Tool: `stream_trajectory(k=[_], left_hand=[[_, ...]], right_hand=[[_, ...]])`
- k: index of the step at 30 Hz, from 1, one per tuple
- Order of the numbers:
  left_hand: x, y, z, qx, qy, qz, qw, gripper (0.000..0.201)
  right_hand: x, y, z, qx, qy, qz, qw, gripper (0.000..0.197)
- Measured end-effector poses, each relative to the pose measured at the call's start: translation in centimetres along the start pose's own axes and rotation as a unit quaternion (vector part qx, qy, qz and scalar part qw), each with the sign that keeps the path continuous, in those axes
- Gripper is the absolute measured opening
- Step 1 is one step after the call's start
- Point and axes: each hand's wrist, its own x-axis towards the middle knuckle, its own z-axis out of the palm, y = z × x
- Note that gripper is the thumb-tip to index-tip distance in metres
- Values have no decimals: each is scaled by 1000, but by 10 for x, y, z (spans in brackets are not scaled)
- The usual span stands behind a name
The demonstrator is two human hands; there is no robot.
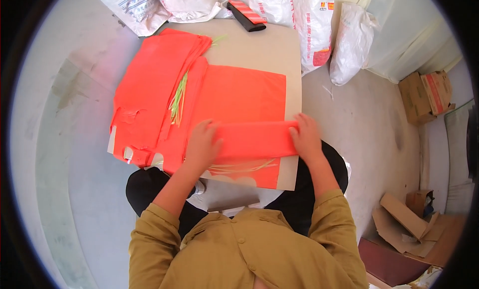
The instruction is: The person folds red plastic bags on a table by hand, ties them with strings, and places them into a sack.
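Observation:
A folded red strip of thin sheet material (254, 140) lies crosswise in front of me, between my hands. My left hand (203, 147) grips its left end, slightly blurred. At the right end, my right hand (307, 135) holds the edge between thumb and fingers. Beneath it a wide flat red sheet (244, 94) is spread over a tan board (264, 48). Thin yellow-green strips (244, 166) show just below the folded strip. To the left rises a pile of folded red sheets (149, 74), with a bundle of yellow-green strips (178, 99) on it.
The board sits above my knees. A black and red striped object (247, 15) rests at its far edge. White printed sacks (312, 29) stand behind it, with another white sack (353, 42) farther right. Cardboard boxes (424, 97) and flattened cardboard (406, 224) lie at the right.

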Motion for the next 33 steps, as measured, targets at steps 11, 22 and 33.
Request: stream_trajectory(k=[11, 22, 33], left_hand=[[-6, 26, 24, 110, -163, 69, 978, 80], [-9, 25, 22, 118, -156, 89, 977, 85], [-11, 19, 27, 106, -130, 105, 980, 85]], right_hand=[[-8, -84, 25, 4, -180, -113, 977, 63], [-43, 21, 13, 136, -57, 241, 959, 69], [-37, 9, -21, 509, -65, 437, 739, 77]])
